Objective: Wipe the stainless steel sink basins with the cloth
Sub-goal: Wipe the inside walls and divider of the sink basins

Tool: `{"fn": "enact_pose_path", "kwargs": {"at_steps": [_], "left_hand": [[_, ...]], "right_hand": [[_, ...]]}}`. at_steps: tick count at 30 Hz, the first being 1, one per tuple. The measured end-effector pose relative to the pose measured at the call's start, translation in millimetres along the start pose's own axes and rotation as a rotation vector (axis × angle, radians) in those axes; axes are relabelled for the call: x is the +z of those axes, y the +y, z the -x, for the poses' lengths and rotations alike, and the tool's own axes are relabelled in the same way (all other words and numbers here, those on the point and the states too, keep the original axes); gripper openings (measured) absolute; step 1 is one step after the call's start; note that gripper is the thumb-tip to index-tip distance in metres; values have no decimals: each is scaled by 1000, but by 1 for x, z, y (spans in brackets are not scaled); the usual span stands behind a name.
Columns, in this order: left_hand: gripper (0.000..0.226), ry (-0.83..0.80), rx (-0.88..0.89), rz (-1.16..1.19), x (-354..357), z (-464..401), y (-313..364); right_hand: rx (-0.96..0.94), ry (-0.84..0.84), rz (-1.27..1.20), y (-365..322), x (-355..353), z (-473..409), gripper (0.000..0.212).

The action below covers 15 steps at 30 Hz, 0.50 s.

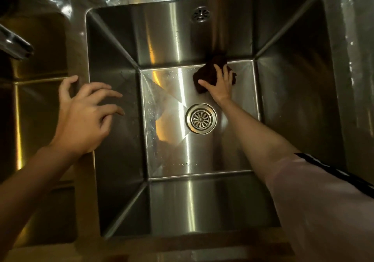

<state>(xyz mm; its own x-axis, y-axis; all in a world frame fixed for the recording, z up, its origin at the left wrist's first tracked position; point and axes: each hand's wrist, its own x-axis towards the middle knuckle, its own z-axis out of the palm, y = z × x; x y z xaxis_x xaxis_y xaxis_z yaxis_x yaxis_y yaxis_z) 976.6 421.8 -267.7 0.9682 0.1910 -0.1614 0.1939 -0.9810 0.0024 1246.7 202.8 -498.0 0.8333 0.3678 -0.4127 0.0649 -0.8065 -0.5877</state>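
The cloth (214, 73) is pressed flat by the right hand (220, 85) at upper right for wiping (left hand (85, 116) released, hovering).

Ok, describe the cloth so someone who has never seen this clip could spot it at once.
Start at the large steel basin filling the view. On its floor, beyond the round drain, the right hand presses the cloth into the far edge. It is the only dark, soft thing among shiny metal.
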Motion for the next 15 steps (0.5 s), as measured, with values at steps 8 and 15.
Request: {"fn": "enact_pose_path", "kwargs": {"at_steps": [8,15], "left_hand": [[41,55,16,87,-10,0,7],[33,86,22,98,-11,0,8]], "right_hand": [[-406,-297,399,-53,50,-2,88],[-634,-507,534,-117,92,-6,89]]}}
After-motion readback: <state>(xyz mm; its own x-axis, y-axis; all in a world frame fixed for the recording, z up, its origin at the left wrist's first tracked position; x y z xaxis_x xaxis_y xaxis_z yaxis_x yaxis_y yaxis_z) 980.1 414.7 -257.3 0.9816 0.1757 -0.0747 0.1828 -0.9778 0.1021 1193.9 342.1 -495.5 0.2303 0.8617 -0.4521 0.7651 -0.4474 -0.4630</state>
